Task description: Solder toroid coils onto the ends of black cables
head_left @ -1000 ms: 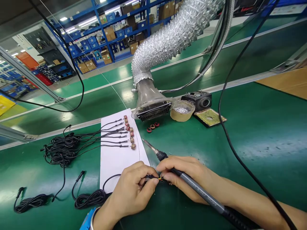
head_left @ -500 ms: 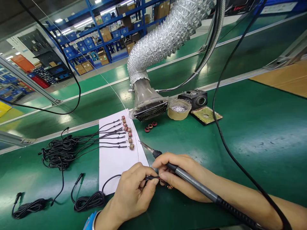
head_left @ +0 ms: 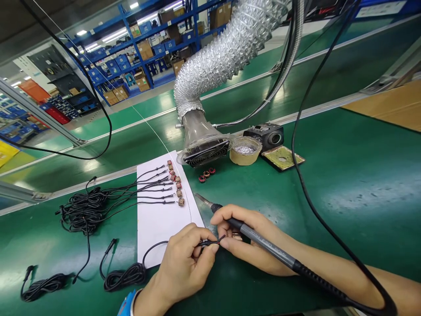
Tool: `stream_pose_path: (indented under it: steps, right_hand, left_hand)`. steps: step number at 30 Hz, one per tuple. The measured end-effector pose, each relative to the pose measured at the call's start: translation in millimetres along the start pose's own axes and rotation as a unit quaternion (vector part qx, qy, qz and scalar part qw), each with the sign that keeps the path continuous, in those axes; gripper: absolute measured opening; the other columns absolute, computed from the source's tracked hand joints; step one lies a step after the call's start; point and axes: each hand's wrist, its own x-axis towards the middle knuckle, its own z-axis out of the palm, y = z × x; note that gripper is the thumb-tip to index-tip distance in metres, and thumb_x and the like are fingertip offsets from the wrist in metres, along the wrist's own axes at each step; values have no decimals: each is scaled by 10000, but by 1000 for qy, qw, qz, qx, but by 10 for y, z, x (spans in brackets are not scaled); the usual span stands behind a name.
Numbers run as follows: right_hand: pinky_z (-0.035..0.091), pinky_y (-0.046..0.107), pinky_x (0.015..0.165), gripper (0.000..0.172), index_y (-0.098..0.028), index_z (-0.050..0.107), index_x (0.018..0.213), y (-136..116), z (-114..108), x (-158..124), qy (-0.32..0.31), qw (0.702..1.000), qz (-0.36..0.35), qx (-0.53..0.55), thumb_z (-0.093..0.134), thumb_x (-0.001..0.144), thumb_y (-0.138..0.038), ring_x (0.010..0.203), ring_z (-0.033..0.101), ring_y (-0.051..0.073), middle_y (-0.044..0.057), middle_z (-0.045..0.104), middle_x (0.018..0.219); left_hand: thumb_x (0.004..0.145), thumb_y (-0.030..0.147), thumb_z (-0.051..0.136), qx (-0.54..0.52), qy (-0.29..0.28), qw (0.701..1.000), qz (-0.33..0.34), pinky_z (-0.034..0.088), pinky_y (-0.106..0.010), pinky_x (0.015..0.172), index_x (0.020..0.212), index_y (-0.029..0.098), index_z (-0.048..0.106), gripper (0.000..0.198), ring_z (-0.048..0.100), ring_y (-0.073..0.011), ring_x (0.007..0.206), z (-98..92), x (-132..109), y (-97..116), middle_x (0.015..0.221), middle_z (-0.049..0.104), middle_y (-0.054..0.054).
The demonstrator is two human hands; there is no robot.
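Our left hand point(head_left: 184, 267) holds a closed pinch on the end of a thin black cable point(head_left: 210, 242) at lower centre of the frame. Our right hand point(head_left: 253, 237) grips a slim grey-and-black soldering iron point(head_left: 266, 246), its steel tip point(head_left: 204, 200) pointing toward upper left, and a small copper-wound coil point(head_left: 237, 236) shows beneath those fingers. Left of centre, a white paper sheet point(head_left: 164, 228) on the green desk point(head_left: 329, 245) carries a row of black leads ending in copper-wound toroids point(head_left: 179, 184). Coiled black cables point(head_left: 123, 277) lie at lower left, and a round fume extractor hood point(head_left: 205, 149) with a silver foil duct sits at upper centre.
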Motion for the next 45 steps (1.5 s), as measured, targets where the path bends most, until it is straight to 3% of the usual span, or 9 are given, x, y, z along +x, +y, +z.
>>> stream_pose_path:
  steps: [6, 12, 23, 35, 39, 45]
  right_hand:
    - [468, 224, 631, 312, -219, 540, 1071, 0, -6, 5, 1, 1000, 4, 31, 581, 770, -147, 702, 570, 112, -3, 601, 838]
    - [423, 206, 599, 374, -232, 543, 1019, -26, 3, 5, -30, 999, 34, 16, 541, 695, -44, 641, 496, 84, -47, 533, 783]
    - [398, 202, 591, 321, -224, 477, 1065, -17, 30, 21, -18, 994, 26, 106, 560, 765, -147, 648, 471, 79, -31, 526, 832]
    - [474, 221, 630, 365, -233, 513, 1094, -10, -4, -3, 25, 999, -6, 24, 596, 757, -118, 679, 568, 101, -20, 600, 827]
    - [515, 237, 718, 578, -267, 449, 1191, 8, -50, -30, -25, 997, -35, 60, 575, 695, 3, 779, 595, 103, -3, 575, 992]
    - [503, 312, 886, 572, -264, 409, 1248, 81, -63, -33, -90, 985, -36, 145, 485, 775, 48, 947, 604, 123, 27, 540, 1064]
  left_hand:
    - [876, 177, 553, -4, 24, 1000, -11, 339, -206, 525, 889, 172, 630, 79, 416, -86, 524, 18, 7, 11, 641, 478, 31]
    - [883, 182, 554, -16, 47, 999, -6, 337, -200, 523, 900, 174, 625, 74, 413, -83, 521, 56, 0, 6, 636, 467, 40]
    - [903, 217, 547, -54, 76, 995, -25, 342, -191, 499, 881, 179, 608, 75, 409, -76, 506, 110, -32, -23, 643, 481, 38]
    - [862, 129, 592, 32, 96, 991, 88, 375, -174, 485, 942, 159, 640, 98, 477, -75, 511, 77, -4, -40, 648, 533, 18]
    - [879, 126, 571, 46, 111, 989, 90, 385, -182, 494, 944, 165, 628, 96, 483, -81, 519, 60, -7, -38, 664, 543, 12]
    - [886, 139, 564, 51, 121, 986, 103, 381, -190, 476, 935, 164, 614, 75, 476, -77, 486, 55, -24, -19, 656, 547, 18]
